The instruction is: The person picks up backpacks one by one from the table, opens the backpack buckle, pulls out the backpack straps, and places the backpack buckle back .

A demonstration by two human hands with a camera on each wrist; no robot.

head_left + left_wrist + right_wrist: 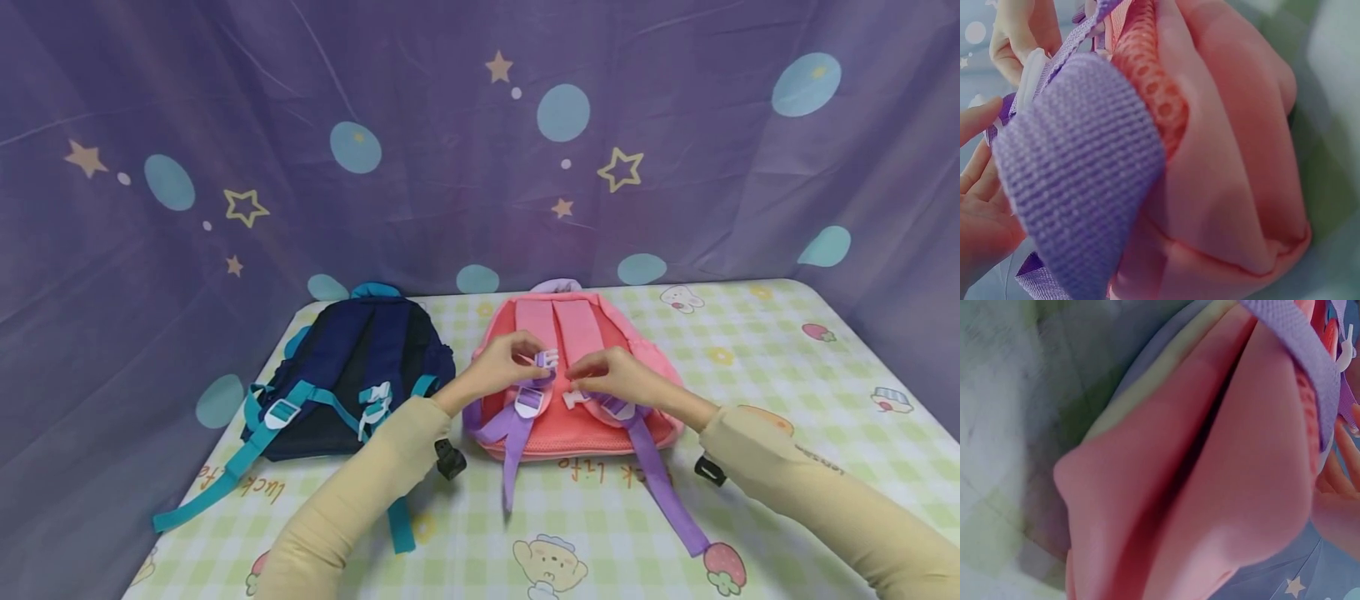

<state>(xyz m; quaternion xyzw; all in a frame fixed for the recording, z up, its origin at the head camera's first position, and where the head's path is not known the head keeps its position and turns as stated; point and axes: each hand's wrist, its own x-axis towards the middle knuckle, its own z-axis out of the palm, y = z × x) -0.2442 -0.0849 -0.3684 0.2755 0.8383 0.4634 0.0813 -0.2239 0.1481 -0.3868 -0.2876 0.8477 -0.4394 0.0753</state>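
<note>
A pink backpack [645,367] lies with its shoulder straps up, under both hands. My left hand [510,362] pinches a white side-release buckle half [550,358] on a short purple strap, its prongs pointing up and right. Opposite it, my right hand [618,375] has thumb and fingers curled at the other white buckle half [575,399], which shows just below the fingertips. The two halves are apart. In the left wrist view a wide purple strap [1085,169] covers part of the left hand [985,212]. The right wrist view mostly shows the backpack's side [1241,462].
A dark blue backpack [330,425] with teal straps lies to the left, its white chest buckle [377,393] joined. Purple strap ends [667,487] trail toward the front of the checked tablecloth [465,550]. A purple patterned curtain [450,208] hangs behind.
</note>
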